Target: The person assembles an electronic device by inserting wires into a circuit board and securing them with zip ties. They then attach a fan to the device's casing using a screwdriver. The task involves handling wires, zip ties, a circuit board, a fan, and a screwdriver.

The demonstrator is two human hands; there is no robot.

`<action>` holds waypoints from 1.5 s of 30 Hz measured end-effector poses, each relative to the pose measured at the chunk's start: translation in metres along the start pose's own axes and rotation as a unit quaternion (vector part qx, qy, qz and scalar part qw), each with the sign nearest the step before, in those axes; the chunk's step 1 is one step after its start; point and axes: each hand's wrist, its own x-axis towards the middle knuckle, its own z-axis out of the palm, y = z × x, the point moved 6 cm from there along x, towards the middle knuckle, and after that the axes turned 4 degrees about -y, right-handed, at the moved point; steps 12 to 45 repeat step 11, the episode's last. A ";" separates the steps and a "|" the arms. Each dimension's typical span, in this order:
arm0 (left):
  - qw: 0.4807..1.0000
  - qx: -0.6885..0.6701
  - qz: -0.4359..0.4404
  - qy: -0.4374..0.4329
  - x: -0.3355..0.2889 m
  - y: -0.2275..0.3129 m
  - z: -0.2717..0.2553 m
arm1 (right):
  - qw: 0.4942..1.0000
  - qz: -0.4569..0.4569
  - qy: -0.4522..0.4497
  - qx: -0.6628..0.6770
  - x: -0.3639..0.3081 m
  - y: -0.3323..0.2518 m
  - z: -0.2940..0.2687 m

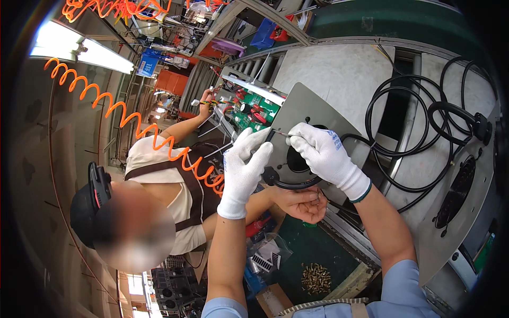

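Note:
My left hand [244,167], in a white glove, has thumb and fingertips closing around a small black piece [271,134] at the left edge of a grey metal panel [305,103]. My right hand [322,150], also gloved, pinches a thin metal rod [282,133] whose tip reaches toward that black piece. Behind my right fingers, the panel has a dark round opening [297,159], partly hidden, with small black studs around it. A thick black handle-like loop [297,185] curves beneath my right hand.
A co-worker [175,201] sits at the left, one bare hand [302,204] under the panel. Coiled black cable [397,132] lies on the right, by another panel with a fan [457,185]. Green circuit boards [254,108], brass screws [316,278] and an orange coiled hose [124,117] are nearby.

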 end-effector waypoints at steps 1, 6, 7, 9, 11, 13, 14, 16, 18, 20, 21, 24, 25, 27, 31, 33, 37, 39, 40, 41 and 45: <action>1.000 -0.003 -0.004 0.001 0.001 0.002 0.001 | 1.000 -0.008 0.004 -0.006 0.000 0.000 -0.001; 1.000 0.009 0.010 0.013 0.001 0.004 0.002 | 1.000 0.021 -0.007 -0.005 0.000 0.000 -0.002; 1.000 0.017 0.015 0.015 0.001 0.004 0.001 | 1.000 0.006 0.002 -0.009 0.001 0.001 -0.001; 0.999 0.030 0.020 0.016 0.002 0.001 0.000 | 1.000 -0.006 0.007 -0.013 0.001 0.000 -0.001; 0.999 0.034 0.017 0.015 0.003 -0.002 -0.001 | 1.000 0.002 0.000 -0.014 0.001 -0.001 -0.002; 0.999 0.034 0.017 0.015 0.003 -0.002 -0.001 | 1.000 0.002 0.000 -0.014 0.001 -0.001 -0.002; 0.999 0.034 0.017 0.015 0.003 -0.002 -0.001 | 1.000 0.002 0.000 -0.014 0.001 -0.001 -0.002; 0.999 0.034 0.017 0.015 0.003 -0.002 -0.001 | 1.000 0.002 0.000 -0.014 0.001 -0.001 -0.002; 0.999 0.034 0.017 0.015 0.003 -0.002 -0.001 | 1.000 0.002 0.000 -0.014 0.001 -0.001 -0.002; 0.999 0.034 0.017 0.015 0.003 -0.002 -0.001 | 1.000 0.002 0.000 -0.014 0.001 -0.001 -0.002; 0.999 0.034 0.017 0.015 0.003 -0.002 -0.001 | 1.000 0.002 0.000 -0.014 0.001 -0.001 -0.002; 0.999 0.034 0.017 0.015 0.003 -0.002 -0.001 | 1.000 0.002 0.000 -0.014 0.001 -0.001 -0.002; 0.999 0.034 0.017 0.015 0.003 -0.002 -0.001 | 1.000 0.002 0.000 -0.014 0.001 -0.001 -0.002; 0.999 0.034 0.017 0.015 0.003 -0.002 -0.001 | 1.000 0.002 0.000 -0.014 0.001 -0.001 -0.002; 0.999 0.034 0.017 0.015 0.003 -0.002 -0.001 | 1.000 0.002 0.000 -0.014 0.001 -0.001 -0.002; 0.999 0.034 0.017 0.015 0.003 -0.002 -0.001 | 1.000 0.002 0.000 -0.014 0.001 -0.001 -0.002; 0.999 0.034 0.017 0.015 0.003 -0.002 -0.001 | 1.000 0.002 0.000 -0.014 0.001 -0.001 -0.002; 0.999 0.034 0.017 0.015 0.003 -0.002 -0.001 | 1.000 0.002 0.000 -0.014 0.001 -0.001 -0.002; 0.999 0.034 0.017 0.015 0.003 -0.002 -0.001 | 1.000 0.002 0.000 -0.014 0.001 -0.001 -0.002; 0.999 0.034 0.017 0.015 0.003 -0.002 -0.001 | 1.000 0.002 0.000 -0.014 0.001 -0.001 -0.002; 0.999 0.034 0.017 0.015 0.003 -0.002 -0.001 | 1.000 0.002 0.000 -0.014 0.001 -0.001 -0.002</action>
